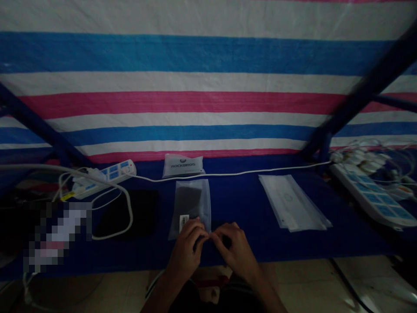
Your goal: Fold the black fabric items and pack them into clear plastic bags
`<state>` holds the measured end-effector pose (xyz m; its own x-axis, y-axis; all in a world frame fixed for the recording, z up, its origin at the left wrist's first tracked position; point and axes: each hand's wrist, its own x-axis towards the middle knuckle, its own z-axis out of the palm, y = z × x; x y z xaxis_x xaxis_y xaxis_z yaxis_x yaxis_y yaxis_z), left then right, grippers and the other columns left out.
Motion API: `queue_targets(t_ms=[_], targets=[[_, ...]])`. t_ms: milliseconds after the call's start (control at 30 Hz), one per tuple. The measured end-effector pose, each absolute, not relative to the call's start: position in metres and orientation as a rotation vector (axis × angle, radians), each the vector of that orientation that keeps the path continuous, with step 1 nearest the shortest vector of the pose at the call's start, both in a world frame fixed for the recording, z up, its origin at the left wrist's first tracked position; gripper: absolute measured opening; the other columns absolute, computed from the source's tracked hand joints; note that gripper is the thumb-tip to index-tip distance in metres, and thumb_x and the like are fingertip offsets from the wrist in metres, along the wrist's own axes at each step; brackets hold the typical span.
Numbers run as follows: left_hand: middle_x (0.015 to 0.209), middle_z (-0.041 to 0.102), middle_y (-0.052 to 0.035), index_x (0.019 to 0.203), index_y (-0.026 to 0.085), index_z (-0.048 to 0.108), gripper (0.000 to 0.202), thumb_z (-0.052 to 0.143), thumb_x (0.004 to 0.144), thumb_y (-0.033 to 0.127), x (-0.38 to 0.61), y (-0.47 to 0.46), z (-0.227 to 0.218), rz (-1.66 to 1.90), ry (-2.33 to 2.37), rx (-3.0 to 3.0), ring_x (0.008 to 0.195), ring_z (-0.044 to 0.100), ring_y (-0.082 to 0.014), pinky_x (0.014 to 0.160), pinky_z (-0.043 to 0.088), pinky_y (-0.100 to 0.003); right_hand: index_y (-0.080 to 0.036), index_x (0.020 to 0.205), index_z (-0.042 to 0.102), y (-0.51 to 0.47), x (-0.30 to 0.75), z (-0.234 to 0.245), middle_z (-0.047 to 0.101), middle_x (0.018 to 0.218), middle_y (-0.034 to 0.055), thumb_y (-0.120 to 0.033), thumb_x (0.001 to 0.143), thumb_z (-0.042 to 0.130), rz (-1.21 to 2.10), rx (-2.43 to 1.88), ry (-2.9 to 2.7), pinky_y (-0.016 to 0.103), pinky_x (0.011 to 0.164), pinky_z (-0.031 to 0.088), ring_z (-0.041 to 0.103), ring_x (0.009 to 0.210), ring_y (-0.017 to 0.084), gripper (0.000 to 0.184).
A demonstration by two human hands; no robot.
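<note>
A clear plastic bag (192,204) lies on the blue tabletop (241,243), with a dark grey item and a small white label inside it. My left hand (187,248) pinches the bag's lower edge. My right hand (236,248) comes in from the other side, and its fingertips meet the left fingertips at that edge. The hands hide the bottom of the bag. Just beyond it lies a small grey pouch printed ROCKBROS (182,165). To the right lies a flat clear sleeve (291,202) holding a pale sheet.
A white power strip (106,178) sits at the left, and a larger one (371,195), crowded with plugs and cables, sits at the right. A white cable (228,175) runs along the table's far side. A dark flat object (130,213) lies left. Dark blue frame bars (358,95) slant before a striped tarp (195,104).
</note>
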<state>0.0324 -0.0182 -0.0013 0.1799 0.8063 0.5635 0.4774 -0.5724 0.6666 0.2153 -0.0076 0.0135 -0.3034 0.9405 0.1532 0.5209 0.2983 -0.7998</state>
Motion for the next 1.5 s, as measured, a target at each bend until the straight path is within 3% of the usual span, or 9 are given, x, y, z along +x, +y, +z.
queue_targets(t_ms=[167,467,900,1233,1500], targets=[[0.093,0.068,-0.0027,0.091,0.021,0.065,0.023,0.054,0.098,0.002,0.032,-0.021,0.001,1.364,1.209,2.135,0.098,0.070,-0.0184,0.103,0.058,-0.037,-0.022,0.070,0.069,-0.003,0.213,0.010,0.071,0.069,-0.0023,-0.032,0.099,0.060,0.905,-1.333,-1.876,0.036,0.088,0.038,0.068,0.070,0.018,0.032],[0.092,0.068,-0.0033,0.090,0.021,0.063,0.024,0.050,0.100,0.003,0.034,-0.025,0.001,1.386,1.205,2.159,0.097,0.071,-0.0184,0.103,0.058,-0.037,-0.023,0.072,0.070,-0.006,0.216,0.017,0.068,0.068,-0.0023,-0.029,0.094,0.064,0.908,-1.308,-1.936,0.035,0.083,0.038,0.064,0.070,0.017,0.024],[0.093,0.067,-0.0040,0.096,0.021,0.062,0.023,0.049,0.102,0.004,0.032,-0.028,0.003,1.320,1.219,2.162,0.105,0.070,-0.0206,0.100,0.058,-0.035,-0.025,0.087,0.075,-0.008,0.218,0.015,0.068,0.069,-0.0035,-0.028,0.094,0.068,0.854,-1.275,-1.948,0.035,0.081,0.040,0.064,0.068,0.017,0.010],[0.094,0.066,-0.0034,0.093,0.021,0.060,0.026,0.046,0.100,0.001,0.029,-0.029,-0.001,1.323,1.216,2.148,0.108,0.067,-0.0185,0.101,0.055,-0.030,-0.023,0.077,0.067,-0.009,0.213,0.003,0.063,0.062,-0.0047,-0.024,0.095,0.067,0.646,-1.282,-1.955,0.032,0.072,0.040,0.059,0.060,0.015,0.019],[0.091,0.067,-0.0044,0.094,0.021,0.059,0.024,0.045,0.100,0.003,0.027,-0.033,0.006,1.352,1.151,2.145,0.110,0.068,-0.0212,0.099,0.055,-0.032,-0.024,0.076,0.067,-0.012,0.211,-0.003,0.062,0.062,-0.0018,-0.029,0.100,0.061,0.553,-1.356,-1.893,0.030,0.066,0.042,0.059,0.064,0.018,0.025]])
